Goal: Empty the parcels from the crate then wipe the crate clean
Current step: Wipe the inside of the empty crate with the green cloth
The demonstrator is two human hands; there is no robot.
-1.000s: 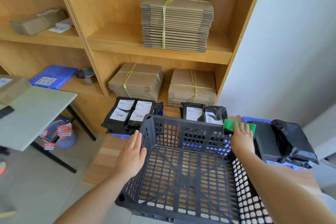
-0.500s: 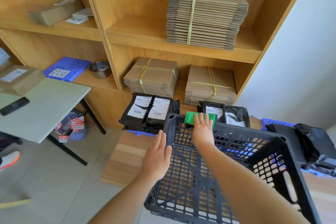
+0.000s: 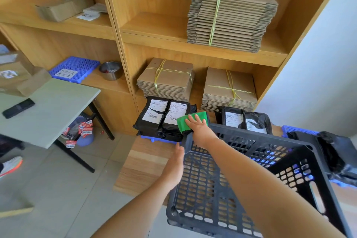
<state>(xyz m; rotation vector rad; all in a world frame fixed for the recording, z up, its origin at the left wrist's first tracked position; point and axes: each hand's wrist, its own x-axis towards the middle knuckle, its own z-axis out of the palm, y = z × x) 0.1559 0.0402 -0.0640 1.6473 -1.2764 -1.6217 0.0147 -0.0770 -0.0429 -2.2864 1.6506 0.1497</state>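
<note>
With the emptied black perforated plastic crate (image 3: pixel 251 162) near me and the black labelled parcels (image 3: pixel 160 120) stacked just beyond its far edge, I should brace its left wall with my flat left hand (image 3: pixel 173 166) while my right hand (image 3: pixel 200 128), fingers straight, presses the green cloth (image 3: pixel 183 123) firmly over the far-left corner rim, working into each slot.

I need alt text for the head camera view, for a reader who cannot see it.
A person's right hand presses a green cloth on the far left corner of a black plastic crate, the left hand flat against its side. Black labelled parcels lie beyond.
</note>
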